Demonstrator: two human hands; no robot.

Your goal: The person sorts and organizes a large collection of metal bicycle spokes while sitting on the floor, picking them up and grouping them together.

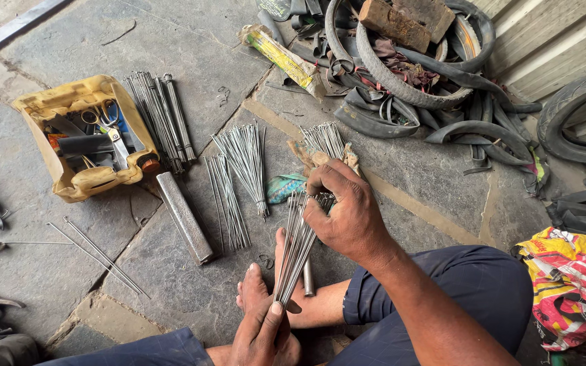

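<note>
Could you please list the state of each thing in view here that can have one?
Left hand: closed around the lower end of the spoke bundle.
Right hand: gripping the bundle's upper end.
Spoke bundle: held in both hands, slanted.
Yellow container: top cut open, tools inside.
Loose spokes: lying in piles on the stone floor.
Tyres: heaped.

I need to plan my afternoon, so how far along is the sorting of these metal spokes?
Looks roughly midway. Done, it seems: three spoke bundles lie grouped on the stone floor, by the yellow box, at centre and beside it. In hand: the left hand and right hand hold one bundle. Left: loose spokes and another bunch behind.
</note>
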